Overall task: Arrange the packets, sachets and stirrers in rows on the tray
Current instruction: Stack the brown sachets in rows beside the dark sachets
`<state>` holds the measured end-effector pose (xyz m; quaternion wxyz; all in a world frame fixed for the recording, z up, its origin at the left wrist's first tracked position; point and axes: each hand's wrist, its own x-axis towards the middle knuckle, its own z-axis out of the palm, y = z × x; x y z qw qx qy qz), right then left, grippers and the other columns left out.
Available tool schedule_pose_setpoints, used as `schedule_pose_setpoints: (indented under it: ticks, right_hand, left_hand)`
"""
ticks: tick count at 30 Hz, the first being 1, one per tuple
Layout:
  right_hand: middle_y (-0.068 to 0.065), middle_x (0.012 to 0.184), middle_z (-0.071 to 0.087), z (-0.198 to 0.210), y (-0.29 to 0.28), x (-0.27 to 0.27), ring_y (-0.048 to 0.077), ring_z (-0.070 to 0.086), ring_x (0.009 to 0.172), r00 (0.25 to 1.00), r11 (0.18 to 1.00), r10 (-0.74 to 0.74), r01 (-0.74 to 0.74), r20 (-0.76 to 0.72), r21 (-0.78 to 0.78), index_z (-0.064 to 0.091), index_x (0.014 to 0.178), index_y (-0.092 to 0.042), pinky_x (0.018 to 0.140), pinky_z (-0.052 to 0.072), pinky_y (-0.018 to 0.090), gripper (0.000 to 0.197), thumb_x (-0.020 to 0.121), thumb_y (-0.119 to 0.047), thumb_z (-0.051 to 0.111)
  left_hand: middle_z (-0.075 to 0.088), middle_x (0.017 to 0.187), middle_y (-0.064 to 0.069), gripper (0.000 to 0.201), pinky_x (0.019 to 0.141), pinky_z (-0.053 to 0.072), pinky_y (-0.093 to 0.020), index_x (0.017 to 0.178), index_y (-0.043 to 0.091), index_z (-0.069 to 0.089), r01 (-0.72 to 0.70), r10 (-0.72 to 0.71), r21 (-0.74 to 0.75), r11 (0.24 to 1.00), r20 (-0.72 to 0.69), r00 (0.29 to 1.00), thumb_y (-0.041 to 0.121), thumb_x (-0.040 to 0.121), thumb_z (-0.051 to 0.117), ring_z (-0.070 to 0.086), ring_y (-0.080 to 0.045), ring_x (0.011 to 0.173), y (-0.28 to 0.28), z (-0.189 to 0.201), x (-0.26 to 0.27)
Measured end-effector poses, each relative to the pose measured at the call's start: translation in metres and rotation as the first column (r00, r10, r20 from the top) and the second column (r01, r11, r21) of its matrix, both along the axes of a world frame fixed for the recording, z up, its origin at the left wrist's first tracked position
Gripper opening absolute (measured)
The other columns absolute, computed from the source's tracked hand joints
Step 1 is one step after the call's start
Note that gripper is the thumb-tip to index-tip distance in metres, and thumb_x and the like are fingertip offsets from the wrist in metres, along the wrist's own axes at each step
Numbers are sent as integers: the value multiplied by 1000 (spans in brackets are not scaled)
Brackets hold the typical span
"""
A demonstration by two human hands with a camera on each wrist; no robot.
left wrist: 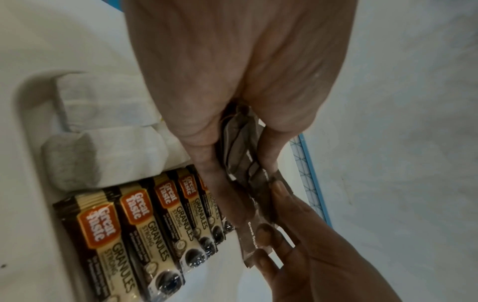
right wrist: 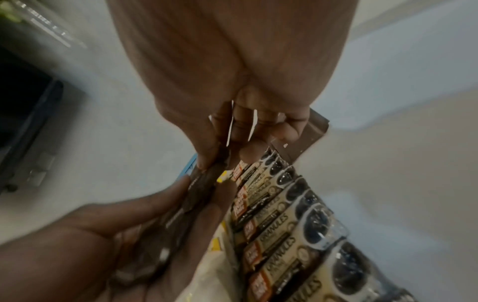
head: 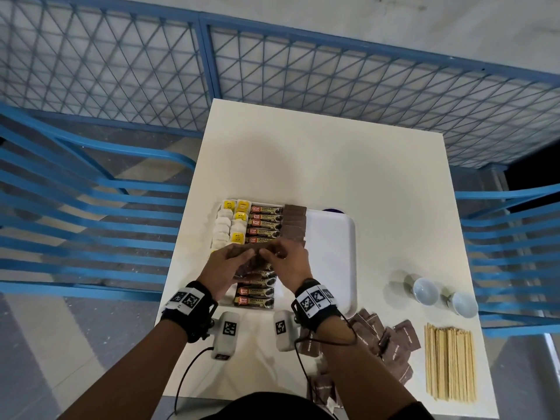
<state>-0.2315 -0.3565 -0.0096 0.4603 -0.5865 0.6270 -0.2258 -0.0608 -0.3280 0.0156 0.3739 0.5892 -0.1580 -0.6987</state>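
Both hands meet above the white tray (head: 336,237) and hold one stack of brown sugar sachets (head: 256,262) between them. My left hand (head: 233,262) grips the stack from the left; in the left wrist view the sachets (left wrist: 243,143) sit between its thumb and fingers. My right hand (head: 283,259) pinches the same stack (right wrist: 204,183) from the right. On the tray lie rows of white tea bags (head: 222,228), yellow packets (head: 241,216), coffee granule sticks (head: 266,221) and a column of brown sachets (head: 294,225).
Loose brown sachets (head: 391,341) lie on the white table at the front right, beside a bundle of wooden stirrers (head: 450,362). Two small white cups (head: 424,291) stand behind the stirrers. Blue slatted chairs (head: 75,207) flank the table; a blue mesh fence stands behind.
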Motion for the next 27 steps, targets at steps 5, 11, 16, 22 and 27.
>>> schedule_pose_setpoints:
  ticks: [5, 11, 16, 22, 27]
  right_hand:
    - [-6, 82, 74, -5, -4, -6, 7, 68, 77, 993, 993, -116, 117, 30, -20, 76, 94, -19, 72, 53, 18, 13, 84, -26, 78]
    - [-7, 82, 75, -2, -2, -8, 6, 69, 74, 988, 994, -105, 102, 116, 31, 77, 92, -20, 72, 55, 20, 8, 86, -25, 77]
    - [-6, 82, 75, -5, -1, -4, 11, 69, 71, 985, 992, -126, 124, 114, 27, 78, 91, -23, 74, 58, 32, 6, 89, -27, 73]
    - [-6, 74, 73, -7, 1, -7, 6, 63, 60, 966, 974, -224, 219, 131, 48, 78, 90, -21, 65, 53, 25, 11, 89, -31, 73]
    - [6, 83, 75, -1, 3, -12, 4, 63, 58, 955, 975, -165, 121, 246, 187, 74, 102, -9, 57, 47, 15, 19, 86, -20, 78]
  left_hand:
    - [74, 88, -21, 8, 71, 63, -52, 101, 2, 65, -26, 26, -4, 1000, 35, 999, 6, 95, 66, 74, -33, 74, 2, -1, 4]
    - [77, 92, -14, 23, 69, 63, -50, 103, 6, 72, -19, 18, 9, 1000, 102, 995, 27, 92, 74, 76, -33, 80, 0, 1, 1]
    - [77, 94, -13, 18, 64, 62, -49, 104, 9, 72, -45, 40, 57, 997, 96, 995, 25, 97, 67, 75, -33, 77, -3, 0, 0]
    - [75, 105, -19, 32, 68, 62, -44, 114, 2, 69, 72, -72, 12, 997, 37, 997, 12, 85, 79, 75, -33, 88, 5, -2, 4]
    - [73, 94, -21, 21, 65, 63, -42, 106, 0, 70, 51, -49, -30, 998, 63, 997, 0, 86, 75, 74, -32, 78, 6, -6, 6]
